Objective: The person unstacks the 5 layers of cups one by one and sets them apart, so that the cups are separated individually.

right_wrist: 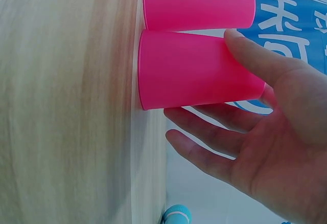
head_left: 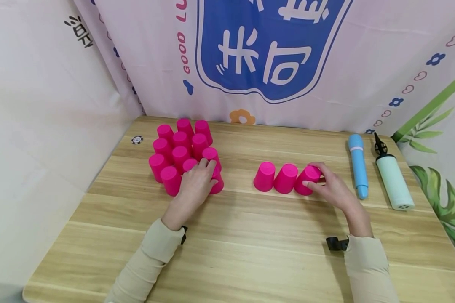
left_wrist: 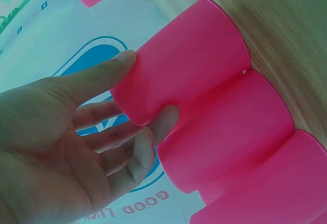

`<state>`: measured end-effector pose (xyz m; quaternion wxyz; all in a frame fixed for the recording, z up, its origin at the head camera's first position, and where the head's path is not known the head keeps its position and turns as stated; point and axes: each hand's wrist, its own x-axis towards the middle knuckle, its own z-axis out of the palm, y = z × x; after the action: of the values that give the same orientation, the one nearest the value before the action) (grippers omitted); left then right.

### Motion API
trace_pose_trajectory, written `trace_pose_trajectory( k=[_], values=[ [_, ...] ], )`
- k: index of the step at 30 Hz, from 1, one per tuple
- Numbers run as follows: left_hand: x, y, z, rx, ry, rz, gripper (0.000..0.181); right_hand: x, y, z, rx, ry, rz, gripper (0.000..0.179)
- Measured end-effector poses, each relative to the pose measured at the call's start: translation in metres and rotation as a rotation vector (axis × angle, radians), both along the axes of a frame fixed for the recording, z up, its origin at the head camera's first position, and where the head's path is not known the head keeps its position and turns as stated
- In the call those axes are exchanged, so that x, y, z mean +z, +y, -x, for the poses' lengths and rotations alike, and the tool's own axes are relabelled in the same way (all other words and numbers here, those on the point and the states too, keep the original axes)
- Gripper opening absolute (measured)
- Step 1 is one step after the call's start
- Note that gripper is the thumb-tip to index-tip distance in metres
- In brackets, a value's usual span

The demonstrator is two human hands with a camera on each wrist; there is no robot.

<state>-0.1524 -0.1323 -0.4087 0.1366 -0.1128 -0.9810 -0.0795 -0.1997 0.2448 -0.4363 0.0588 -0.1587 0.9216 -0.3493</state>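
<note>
Several upside-down pink cups stand packed in a block on the left of the table. At its front right corner my left hand (head_left: 196,182) pinches one pink cup (left_wrist: 189,55) between thumb and fingers, with neighbouring cups (left_wrist: 230,129) close beside it. Farther right, three more upside-down pink cups form a short row: a left one (head_left: 264,177), a middle one (head_left: 286,179) and a right one (head_left: 302,184). My right hand (head_left: 329,186) grips the right cup (right_wrist: 194,70) near its raised base, the rim down at the tabletop.
To the right on the wooden table (head_left: 231,261) lie a blue tube-shaped object (head_left: 358,166) and a pale green hand pump (head_left: 395,181) with a black nozzle. A round sticker (head_left: 137,139) marks the back left. Printed cloth (head_left: 155,54) hangs behind the table.
</note>
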Motion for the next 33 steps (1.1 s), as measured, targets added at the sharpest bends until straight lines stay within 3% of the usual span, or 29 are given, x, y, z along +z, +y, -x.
trace_pose_trajectory(
  k=[7, 12, 18, 33],
  values=[
    [0.004, 0.0, -0.003, 0.004, -0.021, -0.011, 0.052, 0.0, 0.0, 0.0, 0.0, 0.002, -0.001, 0.063],
    [0.012, 0.002, -0.008, 0.008, 0.038, -0.006, 0.048, 0.0, 0.0, 0.0, 0.001, 0.004, 0.0, 0.063],
    [0.019, 0.005, -0.013, -0.029, 0.081, -0.045, 0.034, 0.0, -0.001, 0.0, -0.004, -0.007, 0.006, 0.063],
    [0.014, 0.006, -0.011, -0.037, 0.096, -0.093, 0.022, -0.002, -0.003, 0.001, 0.004, -0.012, 0.004, 0.064]
  ],
)
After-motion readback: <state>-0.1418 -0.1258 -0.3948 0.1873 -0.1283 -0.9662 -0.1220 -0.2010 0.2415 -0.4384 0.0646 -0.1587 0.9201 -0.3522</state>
